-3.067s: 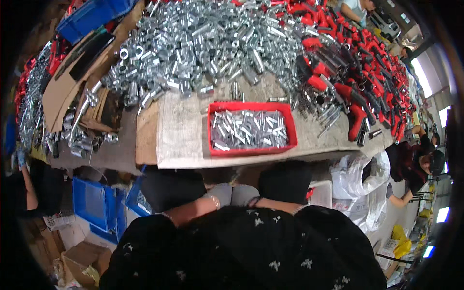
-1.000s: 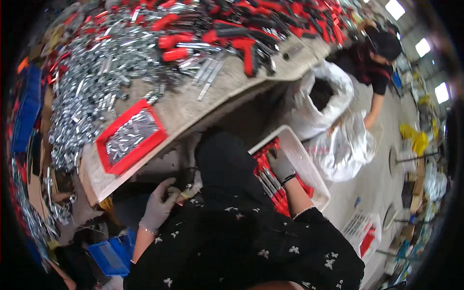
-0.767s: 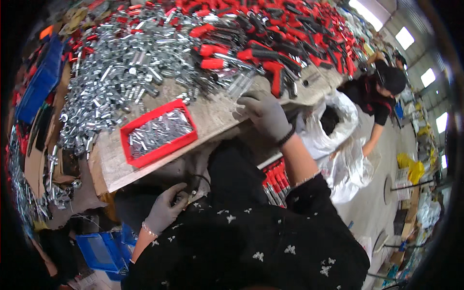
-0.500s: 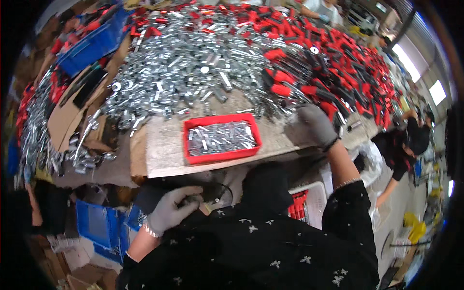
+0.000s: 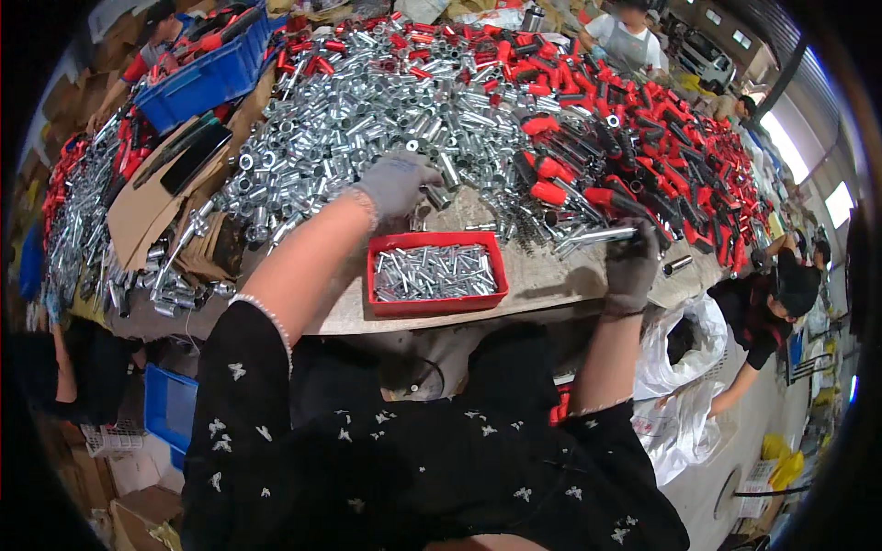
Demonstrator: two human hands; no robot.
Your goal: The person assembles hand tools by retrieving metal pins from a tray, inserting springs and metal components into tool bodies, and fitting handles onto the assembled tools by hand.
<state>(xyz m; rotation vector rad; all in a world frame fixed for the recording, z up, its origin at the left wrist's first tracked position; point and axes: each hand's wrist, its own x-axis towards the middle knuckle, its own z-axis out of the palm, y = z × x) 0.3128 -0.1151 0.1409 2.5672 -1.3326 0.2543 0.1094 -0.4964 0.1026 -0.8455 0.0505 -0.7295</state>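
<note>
My left hand [image 5: 397, 186], in a grey glove, reaches over the near edge of a heap of shiny metal sockets [image 5: 358, 124]. Its fingers are bent round a short metal socket [image 5: 439, 196] at the heap's edge. On the right, my gloved right hand [image 5: 632, 274] is closed on a silver metal rod [image 5: 595, 237] that points left; its gripped end is hidden by the fingers. Between my forearms sits a red box [image 5: 439, 309] filled with small metal pins [image 5: 434, 273].
Red-and-black handles [image 5: 661, 147] are heaped at the right. A blue crate [image 5: 197, 87] and a phone-like black slab [image 5: 196, 158] on cardboard stand left. A loose metal tube [image 5: 677, 266] lies near the right edge, beside a white plastic bag [image 5: 675, 363]. Other people work around the table.
My left hand has risen from below the table edge to the socket heap. My right hand has moved down slightly, and a silver rod now shows in it.
</note>
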